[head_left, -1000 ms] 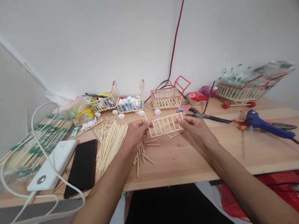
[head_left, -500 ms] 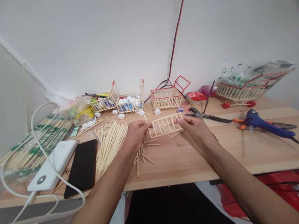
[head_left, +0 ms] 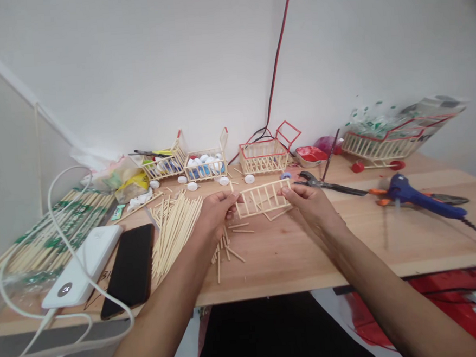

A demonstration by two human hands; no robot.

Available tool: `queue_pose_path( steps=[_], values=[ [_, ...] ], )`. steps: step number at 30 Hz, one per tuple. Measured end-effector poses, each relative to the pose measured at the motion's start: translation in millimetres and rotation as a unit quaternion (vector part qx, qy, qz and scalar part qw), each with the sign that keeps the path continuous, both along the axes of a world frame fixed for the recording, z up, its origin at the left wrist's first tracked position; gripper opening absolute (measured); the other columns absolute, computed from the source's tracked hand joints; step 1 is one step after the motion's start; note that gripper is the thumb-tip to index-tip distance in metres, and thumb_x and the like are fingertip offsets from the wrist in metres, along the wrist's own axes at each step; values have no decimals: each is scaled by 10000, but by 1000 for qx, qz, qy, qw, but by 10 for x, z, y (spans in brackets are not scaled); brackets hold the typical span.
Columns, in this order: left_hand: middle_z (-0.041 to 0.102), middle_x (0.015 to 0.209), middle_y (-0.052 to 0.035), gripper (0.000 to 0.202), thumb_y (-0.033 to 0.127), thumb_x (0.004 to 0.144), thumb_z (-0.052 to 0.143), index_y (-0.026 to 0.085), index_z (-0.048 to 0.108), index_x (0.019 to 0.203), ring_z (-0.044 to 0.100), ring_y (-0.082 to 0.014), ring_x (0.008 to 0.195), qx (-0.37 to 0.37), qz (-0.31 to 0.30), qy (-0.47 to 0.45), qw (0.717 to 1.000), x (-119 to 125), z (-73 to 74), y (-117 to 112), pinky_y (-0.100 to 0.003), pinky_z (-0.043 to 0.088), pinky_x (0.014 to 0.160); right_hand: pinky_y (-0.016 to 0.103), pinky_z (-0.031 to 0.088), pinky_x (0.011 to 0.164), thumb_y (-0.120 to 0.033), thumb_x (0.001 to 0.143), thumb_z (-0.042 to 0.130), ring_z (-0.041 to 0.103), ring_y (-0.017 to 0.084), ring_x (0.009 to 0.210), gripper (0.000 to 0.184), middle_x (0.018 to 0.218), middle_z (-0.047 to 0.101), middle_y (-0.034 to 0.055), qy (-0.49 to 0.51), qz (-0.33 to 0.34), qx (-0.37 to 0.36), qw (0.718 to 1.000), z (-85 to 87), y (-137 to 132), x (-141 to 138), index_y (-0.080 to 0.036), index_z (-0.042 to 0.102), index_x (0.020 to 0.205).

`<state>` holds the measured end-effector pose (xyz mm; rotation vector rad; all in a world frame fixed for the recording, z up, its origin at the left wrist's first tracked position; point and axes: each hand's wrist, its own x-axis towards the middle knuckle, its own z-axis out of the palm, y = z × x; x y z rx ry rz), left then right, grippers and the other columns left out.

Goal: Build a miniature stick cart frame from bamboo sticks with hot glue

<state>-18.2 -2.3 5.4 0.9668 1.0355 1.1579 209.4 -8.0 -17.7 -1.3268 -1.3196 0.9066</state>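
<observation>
A small ladder-like panel of wooden sticks [head_left: 262, 197] is held just above the wooden table [head_left: 308, 249]. My left hand [head_left: 216, 212] pinches its left end and my right hand [head_left: 309, 203] pinches its right end, both with fingers closed. Short cut sticks [head_left: 226, 244] lie on the table below the left hand. A loose heap of long sticks [head_left: 174, 229] lies just left of it.
Along the wall stand several small stick carts [head_left: 206, 161] [head_left: 267, 154] [head_left: 386, 143]. Pliers [head_left: 328, 184] and a blue glue gun [head_left: 421, 201] lie to the right. A black phone [head_left: 132, 267], a white power bank [head_left: 83, 265] with cable and packed sticks [head_left: 50, 235] lie left.
Both hands keep hold of the stick panel in nearly the same place. The view has shifted slightly; nothing else moved.
</observation>
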Motion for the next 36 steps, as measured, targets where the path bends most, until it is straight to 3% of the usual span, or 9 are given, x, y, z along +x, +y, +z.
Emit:
queue_pose_path(
  steps=[7,12,27,33,36],
  values=[
    [516,533,4,336,377,576,824,87,665,638,375,-38,454,-28,-12,-25,999,4,2,-3,-181,228,434,259,425,677,-557,755,665,613,185,772,397,827,719,29,-3,1,10,1000,-6,4,-5,-181,757,844],
    [451,461,32,327,378,602,810,87,664,629,344,-33,423,-23,-9,-7,1000,6,-2,-10,-179,209,428,262,417,680,-553,762,661,603,183,769,386,807,711,29,-8,1,7,1000,-24,9,1,-187,760,838],
    [444,449,38,401,432,516,847,87,665,606,338,-33,430,-14,3,5,1000,21,24,-17,-183,205,429,267,409,698,-546,756,675,593,180,775,375,803,704,31,-2,6,3,1000,-27,14,2,-185,758,817],
    [622,684,-37,450,471,488,859,108,671,677,416,-47,511,0,-9,-32,999,27,46,-25,-177,268,444,268,403,715,-538,743,692,578,159,745,384,784,692,11,44,-18,18,999,-81,68,30,-186,767,877],
    [655,751,-57,435,479,541,836,117,673,719,429,-54,540,16,-14,-31,999,22,44,-33,-169,279,452,260,401,708,-530,741,697,573,156,759,380,788,687,5,47,-38,31,998,-91,84,47,-190,768,895]
  ],
)
